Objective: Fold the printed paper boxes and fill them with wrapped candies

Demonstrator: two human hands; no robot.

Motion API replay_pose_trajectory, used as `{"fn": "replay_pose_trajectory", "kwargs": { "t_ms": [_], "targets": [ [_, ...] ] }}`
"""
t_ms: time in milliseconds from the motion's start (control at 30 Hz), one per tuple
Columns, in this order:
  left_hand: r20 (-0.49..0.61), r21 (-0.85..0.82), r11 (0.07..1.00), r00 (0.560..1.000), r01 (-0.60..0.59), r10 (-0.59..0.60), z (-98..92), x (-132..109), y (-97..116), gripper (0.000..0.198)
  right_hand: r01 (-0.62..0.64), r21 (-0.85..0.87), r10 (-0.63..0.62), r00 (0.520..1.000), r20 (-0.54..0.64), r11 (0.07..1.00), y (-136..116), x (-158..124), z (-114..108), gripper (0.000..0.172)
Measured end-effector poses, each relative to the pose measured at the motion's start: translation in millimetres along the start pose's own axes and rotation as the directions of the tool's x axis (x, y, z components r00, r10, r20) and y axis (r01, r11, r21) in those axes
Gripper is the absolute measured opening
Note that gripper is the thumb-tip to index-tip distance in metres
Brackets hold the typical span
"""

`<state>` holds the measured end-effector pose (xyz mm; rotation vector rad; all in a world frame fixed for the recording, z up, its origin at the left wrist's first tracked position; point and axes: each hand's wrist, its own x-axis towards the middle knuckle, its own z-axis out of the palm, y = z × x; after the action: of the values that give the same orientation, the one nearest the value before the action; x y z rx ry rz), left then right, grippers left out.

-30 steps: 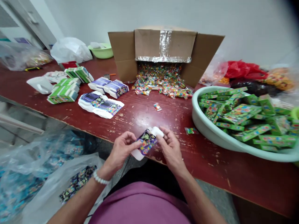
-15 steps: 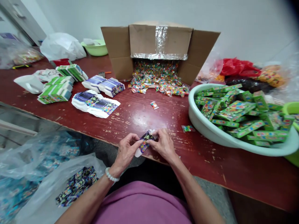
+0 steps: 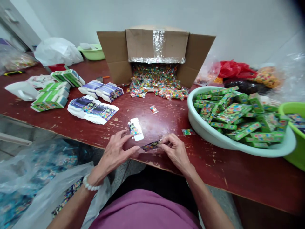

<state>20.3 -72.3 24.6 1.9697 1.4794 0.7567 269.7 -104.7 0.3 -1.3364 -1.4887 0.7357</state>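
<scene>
My left hand [image 3: 117, 149] has its fingers spread, the index fingertip near a small white carton with printed artwork [image 3: 136, 129] lying on the table. Its thumb tip comes close to a dark, colourfully printed flat packet [image 3: 151, 145]; I cannot tell whether they touch. My right hand [image 3: 175, 152] pinches the right end of that packet between thumb and fingers, just above the table. Beyond the hands lies a stack of flat purple cartons [image 3: 94, 109]. One wrapped candy [image 3: 153, 109] is on the table, and a green wrapped one [image 3: 188, 132] lies near the basin.
An open cardboard box [image 3: 156, 44] spills wrapped candies [image 3: 154, 81] at the back. A pale basin [image 3: 190, 111] of green boxes stands right, beside a green tub [image 3: 289, 156]. Bundled green cartons [image 3: 51, 98] and a white mug [image 3: 20, 90] are left. Plastic bags [image 3: 71, 178] sit below.
Both hands held a purple carton together before. Now a carton lies on the table, the left hand has opened and moved left, and the right hand holds a dark packet. The view has shifted slightly.
</scene>
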Motion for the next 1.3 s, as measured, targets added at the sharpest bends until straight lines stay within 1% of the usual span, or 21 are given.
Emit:
{"fn": "replay_pose_trajectory", "kwargs": {
  "t_ms": [33, 100, 133, 200, 233, 267, 300, 400, 500, 567, 700, 733, 767, 800, 867, 900, 933, 1000, 1067, 1200, 1300],
  "targets": [
    [0.052, -0.07, 0.997, 0.999, 0.02, -0.016, -3.3, -0.7, 4.6, 0.046, 0.028, -0.021, -0.028, 0.999, 0.02, 0.999, -4.4, -1.7, -1.6, 0.008],
    [0.265, -0.27, 0.959, 0.964, 0.091, -0.016, -5.6, -3.0, 16.8, 0.042, 0.101, -0.043, -0.098, 0.993, 0.072, 0.994, -15.4, -5.1, -2.3, 0.008],
    [0.409, -0.355, 0.924, 0.913, 0.142, 0.017, -4.4, -4.2, 22.7, 0.039, 0.138, -0.048, -0.132, 0.985, 0.107, 0.989, -21.4, -7.0, -1.8, 0.009],
    [0.646, -0.44, 0.854, 0.759, 0.276, 0.087, 2.3, -6.0, 30.6, 0.036, 0.192, -0.083, -0.175, 0.969, 0.176, 0.978, -31.7, -11.8, 0.1, 0.009],
    [0.72, -0.449, 0.825, 0.686, 0.344, 0.106, 7.0, -6.6, 32.2, 0.034, 0.205, -0.117, -0.179, 0.963, 0.203, 0.972, -35.4, -14.5, 1.0, 0.01],
    [0.765, -0.449, 0.795, 0.635, 0.408, 0.106, 11.9, -7.0, 32.4, 0.034, 0.21, -0.158, -0.173, 0.96, 0.22, 0.965, -37.8, -17.3, 1.7, 0.011],
    [0.79, -0.446, 0.765, 0.605, 0.464, 0.094, 16.5, -7.2, 31.7, 0.035, 0.207, -0.196, -0.162, 0.961, 0.224, 0.958, -39.1, -19.9, 2.1, 0.012],
    [0.796, -0.454, 0.733, 0.6, 0.506, 0.078, 24.4, -7.2, 29.3, 0.041, 0.156, -0.214, -0.109, 0.97, 0.218, 0.964, -38.9, -25.5, 0.7, 0.013],
    [0.792, -0.462, 0.74, 0.602, 0.49, 0.096, 22.9, -7.0, 31.4, 0.044, 0.046, -0.02, -0.038, 0.952, 0.305, 0.999, -39.6, -25.8, -3.3, 0.009],
    [0.795, -0.462, 0.736, 0.6, 0.495, 0.096, 20.5, -7.2, 34.2, 0.043, -0.046, 0.114, -0.006, 0.908, 0.419, 0.992, -42.0, -24.2, -5.8, 0.006],
    [0.808, -0.458, 0.722, 0.582, 0.519, 0.094, 20.9, -9.5, 40.2, 0.037, -0.158, 0.214, 0.003, 0.812, 0.584, 0.964, -45.0, -22.7, -5.7, 0.022],
    [0.803, -0.462, 0.716, 0.59, 0.523, 0.087, 22.1, -10.4, 41.6, 0.035, -0.171, 0.24, -0.002, 0.81, 0.587, 0.956, -44.4, -23.0, -4.3, 0.024],
    [0.788, -0.47, 0.715, 0.611, 0.518, 0.075, 23.5, -11.4, 42.7, 0.033, -0.171, 0.258, 0.0, 0.833, 0.554, 0.951, -43.3, -23.5, -2.4, 0.024],
    [0.759, -0.48, 0.719, 0.649, 0.503, 0.052, 25.3, -12.6, 43.5, 0.031, -0.161, 0.255, 0.02, 0.878, 0.478, 0.953, -41.7, -24.1, -0.1, 0.023],
    [0.671, -0.507, 0.721, 0.741, 0.472, -0.014, 29.5, -15.5, 44.3, 0.029, -0.134, 0.176, 0.092, 0.969, 0.227, 0.975, -37.8, -25.2, 4.9, 0.027],
    [0.628, -0.527, 0.709, 0.777, 0.469, -0.047, 31.8, -17.1, 44.4, 0.029, -0.132, 0.125, 0.119, 0.987, 0.106, 0.983, -35.9, -25.5, 7.5, 0.033],
    [0.595, -0.552, 0.683, 0.8, 0.478, -0.079, 34.3, -18.7, 44.3, 0.031, -0.133, 0.095, 0.13, 0.991, 0.042, 0.987, -34.1, -25.7, 10.1, 0.038],
    [0.569, -0.602, 0.618, 0.815, 0.506, -0.113, 38.8, -21.5, 44.1, 0.033, -0.148, 0.151, 0.136, 0.987, 0.086, 0.977, -31.3, -25.6, 14.5, 0.03],
    [0.55, -0.621, 0.616, 0.83, 0.484, -0.098, 41.3, -23.1, 43.8, 0.032, -0.189, 0.27, 0.143, 0.973, 0.178, 0.944, -29.9, -25.2, 17.4, 0.017],
    [0.397, -0.628, 0.715, 0.917, 0.307, -0.046, 39.6, -25.9, 43.1, 0.027, -0.331, 0.309, 0.288, 0.941, 0.176, 0.892, -30.7, -24.4, 15.9, 0.027],
    [0.259, -0.717, 0.645, 0.96, 0.262, -0.102, 39.3, -33.0, 44.3, 0.047, -0.333, 0.297, 0.294, 0.941, 0.171, 0.895, -32.3, -25.2, 14.2, 0.025]
  ]
}}
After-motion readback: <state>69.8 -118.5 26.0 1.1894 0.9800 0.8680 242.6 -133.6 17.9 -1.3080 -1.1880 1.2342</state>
